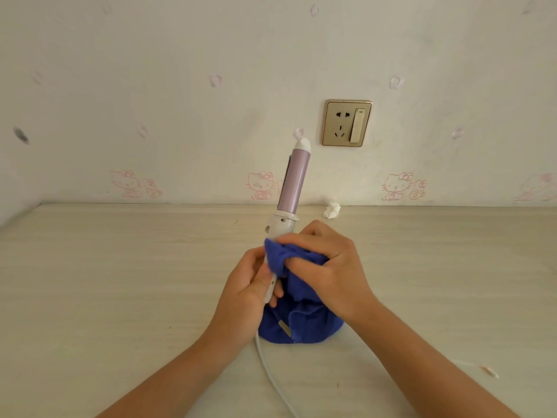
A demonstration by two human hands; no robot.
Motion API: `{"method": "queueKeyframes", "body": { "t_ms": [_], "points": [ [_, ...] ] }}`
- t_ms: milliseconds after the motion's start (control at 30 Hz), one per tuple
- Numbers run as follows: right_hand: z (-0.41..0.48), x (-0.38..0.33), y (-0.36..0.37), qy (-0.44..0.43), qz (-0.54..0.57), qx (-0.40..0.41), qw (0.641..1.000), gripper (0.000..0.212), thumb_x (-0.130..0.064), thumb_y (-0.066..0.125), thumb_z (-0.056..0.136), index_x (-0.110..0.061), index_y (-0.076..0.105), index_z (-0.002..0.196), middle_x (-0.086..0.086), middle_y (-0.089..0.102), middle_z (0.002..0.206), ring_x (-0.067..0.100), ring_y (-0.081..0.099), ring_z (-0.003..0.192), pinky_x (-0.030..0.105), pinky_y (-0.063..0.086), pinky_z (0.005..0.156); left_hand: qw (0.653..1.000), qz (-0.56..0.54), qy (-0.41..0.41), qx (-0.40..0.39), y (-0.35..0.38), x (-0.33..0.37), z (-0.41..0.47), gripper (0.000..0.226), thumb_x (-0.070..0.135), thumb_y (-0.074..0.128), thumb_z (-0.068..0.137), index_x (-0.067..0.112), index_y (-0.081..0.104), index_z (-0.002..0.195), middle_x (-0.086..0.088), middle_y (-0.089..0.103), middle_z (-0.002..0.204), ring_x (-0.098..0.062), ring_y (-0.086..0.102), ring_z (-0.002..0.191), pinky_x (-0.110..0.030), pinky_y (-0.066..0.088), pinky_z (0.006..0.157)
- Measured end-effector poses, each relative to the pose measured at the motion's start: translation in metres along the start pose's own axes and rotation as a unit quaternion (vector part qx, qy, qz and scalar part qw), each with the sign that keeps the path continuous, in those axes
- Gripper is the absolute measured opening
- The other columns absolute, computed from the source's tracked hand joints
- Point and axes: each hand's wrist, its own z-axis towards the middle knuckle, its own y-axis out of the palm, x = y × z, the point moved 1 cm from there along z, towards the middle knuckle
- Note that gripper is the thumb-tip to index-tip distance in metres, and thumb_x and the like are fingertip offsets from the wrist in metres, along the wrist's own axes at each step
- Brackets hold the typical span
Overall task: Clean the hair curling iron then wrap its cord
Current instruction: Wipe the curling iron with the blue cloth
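The curling iron (294,182) points up and away from me, with a lilac barrel, a white tip and a white handle. My left hand (245,292) grips the lower part of the handle. My right hand (328,260) holds a blue cloth (301,300) bunched around the upper handle, just below the white collar. The cloth hangs down onto the table behind my wrists. The white cord (271,369) runs from under the cloth toward the bottom edge of the view.
A pale wooden table (120,282) meets a papered wall. On the wall, right of the barrel's tip, is a socket with a switch (347,123). A crumpled white tissue (332,209) lies by the wall, and a small scrap (489,371) at the right.
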Motion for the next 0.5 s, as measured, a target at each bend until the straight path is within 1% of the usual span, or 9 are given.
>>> {"method": "queueKeyframes", "body": {
  "t_ms": [67,133,167,200,267,333,400,433,500],
  "points": [
    [-0.004,0.001,0.009,-0.006,-0.015,-0.080,0.997,0.034,0.001,0.074,0.083,-0.023,0.082,0.105,-0.001,0.062,0.089,0.011,0.065,0.081,0.020,0.052,0.076,0.996,-0.084,-0.025,0.016,-0.003,0.002,0.000,0.020,0.019,0.054,0.094,0.004,0.065,0.100,-0.001,0.058,0.059,-0.012,0.053,0.052,-0.021,0.043,0.047],
    [-0.007,0.002,0.014,-0.017,-0.030,-0.116,0.993,0.033,0.001,0.074,0.083,-0.022,0.082,0.105,0.002,0.063,0.089,0.017,0.064,0.082,0.028,0.054,0.077,0.989,-0.141,-0.036,0.026,-0.004,0.003,-0.002,0.025,0.022,0.053,0.094,0.001,0.064,0.094,-0.001,0.063,0.064,-0.007,0.060,0.055,-0.016,0.045,0.046],
    [-0.007,0.002,0.015,-0.023,-0.032,-0.104,0.994,0.035,0.002,0.074,0.082,-0.023,0.082,0.106,0.002,0.063,0.089,0.017,0.064,0.082,0.027,0.054,0.077,0.988,-0.147,-0.040,0.029,-0.004,0.002,-0.004,0.025,0.022,0.052,0.099,0.001,0.064,0.094,-0.001,0.065,0.068,-0.006,0.062,0.059,-0.016,0.047,0.049],
    [-0.005,0.000,0.013,-0.025,-0.032,-0.070,0.997,0.038,0.003,0.074,0.082,-0.025,0.082,0.106,0.000,0.064,0.090,0.017,0.065,0.083,0.023,0.053,0.077,0.989,-0.137,-0.044,0.032,-0.002,0.001,-0.006,0.025,0.022,0.050,0.104,0.004,0.064,0.094,-0.001,0.063,0.069,-0.007,0.060,0.061,-0.016,0.048,0.052],
    [0.000,-0.001,0.002,-0.025,-0.038,0.039,0.998,0.040,0.002,0.073,0.083,-0.028,0.081,0.107,-0.005,0.064,0.090,0.014,0.066,0.085,0.015,0.050,0.077,0.995,-0.082,-0.040,0.036,0.002,-0.001,-0.010,0.025,0.025,0.046,0.106,0.014,0.063,0.091,-0.002,0.053,0.069,-0.011,0.049,0.062,-0.019,0.043,0.053],
    [0.005,-0.001,-0.010,-0.031,-0.042,0.117,0.992,0.036,0.001,0.073,0.084,-0.026,0.078,0.107,-0.008,0.067,0.092,0.015,0.067,0.088,0.015,0.051,0.079,0.999,-0.026,-0.017,0.030,0.006,-0.001,-0.012,0.024,0.033,0.045,0.103,0.021,0.063,0.093,-0.003,0.047,0.067,-0.015,0.042,0.060,-0.024,0.037,0.050],
    [0.003,-0.001,-0.009,-0.025,-0.031,0.129,0.991,0.030,-0.003,0.074,0.083,-0.024,0.073,0.104,-0.008,0.071,0.095,0.016,0.069,0.092,0.017,0.053,0.079,0.999,0.002,0.015,0.032,0.009,0.000,-0.013,0.025,0.037,0.043,0.102,0.024,0.065,0.101,-0.001,0.048,0.065,-0.015,0.042,0.058,-0.025,0.037,0.050],
    [0.001,-0.001,-0.004,-0.021,-0.024,0.117,0.993,0.028,-0.004,0.073,0.083,-0.024,0.072,0.103,-0.008,0.072,0.095,0.016,0.070,0.091,0.017,0.053,0.078,0.998,0.020,0.035,0.039,0.008,0.000,-0.013,0.025,0.037,0.043,0.102,0.027,0.065,0.104,0.000,0.051,0.065,-0.014,0.044,0.058,-0.027,0.039,0.051],
    [-0.006,0.000,0.008,-0.029,-0.010,0.062,0.998,0.028,-0.001,0.074,0.082,-0.022,0.072,0.100,-0.006,0.072,0.094,0.016,0.070,0.088,0.017,0.053,0.076,0.995,0.050,0.066,0.053,0.005,0.003,-0.011,0.024,0.035,0.043,0.104,0.029,0.065,0.113,0.005,0.058,0.067,-0.012,0.051,0.059,-0.030,0.043,0.054]
  ]
}}
